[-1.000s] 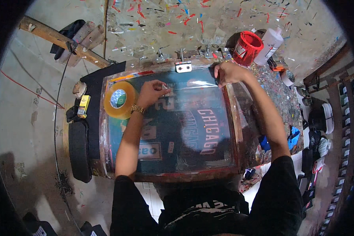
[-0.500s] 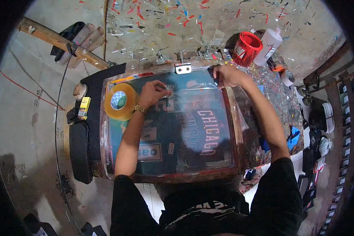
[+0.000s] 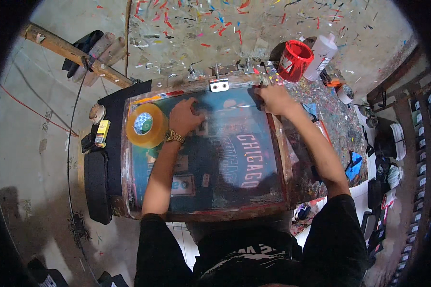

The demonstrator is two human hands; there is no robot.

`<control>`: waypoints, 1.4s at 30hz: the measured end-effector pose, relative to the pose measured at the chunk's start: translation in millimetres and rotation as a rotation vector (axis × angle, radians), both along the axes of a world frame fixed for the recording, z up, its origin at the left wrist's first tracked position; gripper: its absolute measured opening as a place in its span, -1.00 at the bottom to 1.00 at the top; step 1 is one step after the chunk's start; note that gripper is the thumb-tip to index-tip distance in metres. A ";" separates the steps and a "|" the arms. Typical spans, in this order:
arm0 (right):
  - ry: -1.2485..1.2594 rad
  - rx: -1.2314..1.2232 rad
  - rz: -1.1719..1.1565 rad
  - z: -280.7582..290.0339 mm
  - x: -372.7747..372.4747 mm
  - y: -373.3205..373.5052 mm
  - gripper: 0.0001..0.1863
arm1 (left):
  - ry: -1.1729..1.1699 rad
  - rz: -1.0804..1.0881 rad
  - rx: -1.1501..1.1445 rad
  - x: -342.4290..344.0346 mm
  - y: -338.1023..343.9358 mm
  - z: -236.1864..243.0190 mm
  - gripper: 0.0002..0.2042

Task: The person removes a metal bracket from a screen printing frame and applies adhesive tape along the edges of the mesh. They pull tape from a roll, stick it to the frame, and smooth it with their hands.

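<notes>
A screen-printing frame [image 3: 280, 143] with a dark blue-green mesh and pale lettering lies flat in front of me. Along the mesh's far part runs a glossy strip of clear tape [image 3: 232, 106]. My left hand [image 3: 186, 117], with a gold watch at the wrist, rests over the far left of the mesh, thumb and forefinger apart. At the far right corner my right hand [image 3: 276, 99] has its fingers bent together on the strip's end; its fingertips are partly hidden. A big roll of clear tape [image 3: 159, 125] lies on the screen, just left of my left hand.
A metal hinge clamp [image 3: 219, 85] holds the frame's far edge. Back right on the paint-spattered table [image 3: 337, 129] stand a red paint can [image 3: 297, 62] and a white bottle [image 3: 321, 57]. A yellow box [image 3: 102, 133] sits left of the frame, below a wooden beam [image 3: 100, 62].
The left thumb and forefinger have parted from their pinch on the tape, and that hand has shifted slightly. The right hand has moved a little left and its fingers have curled in closer.
</notes>
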State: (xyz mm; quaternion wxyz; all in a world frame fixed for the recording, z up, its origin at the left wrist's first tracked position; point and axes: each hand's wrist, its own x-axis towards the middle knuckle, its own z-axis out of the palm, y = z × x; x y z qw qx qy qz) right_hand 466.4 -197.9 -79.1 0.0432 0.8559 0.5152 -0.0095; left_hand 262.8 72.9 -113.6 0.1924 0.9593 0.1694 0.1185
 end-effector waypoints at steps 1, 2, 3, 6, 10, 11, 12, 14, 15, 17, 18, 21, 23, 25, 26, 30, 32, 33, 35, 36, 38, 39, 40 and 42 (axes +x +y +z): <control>-0.013 0.016 0.005 0.9 -3.5 -0.5 -0.57 | -0.033 0.009 0.008 -1.0 -1.6 -0.7 -0.57; -0.022 0.032 0.013 1.5 -7.2 -1.5 -0.56 | -0.061 0.020 0.017 -2.7 -3.8 -2.2 -0.58; -0.027 0.057 0.029 2.1 -10.3 -2.4 -0.54 | -0.150 -0.040 0.097 -4.3 -6.5 -4.3 -0.61; -0.039 0.110 0.045 2.6 -15.8 -5.4 -0.52 | -0.303 -0.255 0.254 -6.4 -16.9 -12.7 -0.71; -0.050 0.089 0.066 -3.1 -13.3 -2.8 -0.60 | -0.206 -0.386 0.174 -6.9 -23.4 -14.3 -0.79; -0.051 0.068 0.063 -5.6 -11.8 -1.1 -0.62 | -0.145 -0.340 0.138 -7.3 -22.2 -11.8 -0.80; -0.059 0.050 0.059 -8.0 -10.1 0.5 -0.65 | -0.107 -0.312 0.160 -7.5 -20.1 -8.2 -0.80; -0.053 0.011 0.042 -13.4 -7.8 3.1 -0.72 | 0.040 -0.233 0.188 -7.8 -14.7 -1.2 -0.79; -0.055 0.001 0.038 -15.5 -7.1 3.8 -0.76 | 0.079 -0.190 0.199 -7.1 -12.0 1.7 -0.79; -0.049 0.073 0.042 -17.7 -6.3 4.4 -0.81 | 0.152 -0.113 0.247 -2.9 -7.9 4.6 -0.79; -0.047 0.113 0.052 -17.9 -6.4 4.1 -0.83 | -0.052 -0.201 0.211 0.3 -8.0 3.5 -0.80; -0.010 0.125 0.047 -15.4 -6.0 1.4 -0.85 | -0.426 -0.316 0.188 12.8 -10.7 -6.1 -0.81; 0.007 0.130 0.048 -13.7 -4.8 -1.3 -0.87 | -0.303 -0.331 0.155 18.7 -11.6 -13.8 -0.83; -0.002 0.119 0.052 -12.8 -3.0 -5.0 -0.88 | -0.183 -0.318 0.109 21.2 -8.8 -17.6 -0.83; -0.012 0.111 0.056 -12.8 -2.1 -6.7 -0.88 | -0.095 -0.301 0.090 21.5 -6.7 -17.8 -0.82; -0.007 0.130 0.039 -17.4 -4.1 -12.8 -0.87 | -0.130 -0.341 0.014 17.3 -1.9 -14.0 -0.88; -0.079 0.165 0.056 -19.6 -8.0 -14.8 -0.88 | -0.147 -0.346 -0.029 13.6 -2.8 -12.8 -0.90; -0.107 0.173 0.053 -19.6 -10.5 -16.3 -0.86 | -0.170 -0.343 -0.023 11.7 -3.4 -12.3 -0.90; -0.156 0.263 0.101 -17.6 -16.7 -21.0 -0.88 | -0.169 -0.333 -0.019 7.6 -4.8 -11.6 -0.91; -0.168 0.259 0.092 -15.4 -20.0 -24.4 -0.88 | -0.204 -0.348 -0.016 6.0 -5.0 -10.9 -0.91; -0.123 0.303 0.094 -9.8 -28.1 -32.6 -0.86 | -0.207 -0.360 -0.011 1.6 -3.8 -7.6 -0.92; -0.110 0.331 0.088 -6.6 -31.4 -36.2 -0.84 | -0.211 -0.388 -0.023 0.0 -3.8 -5.8 -0.92; -0.101 0.278 0.061 -3.5 -34.1 -38.9 -0.81 | -0.226 -0.401 -0.035 -1.6 -3.6 -3.5 -0.92; -0.123 0.279 0.078 2.2 -38.2 -42.5 -0.74 | -0.253 -0.402 -0.075 -4.9 -4.7 1.3 -0.91</control>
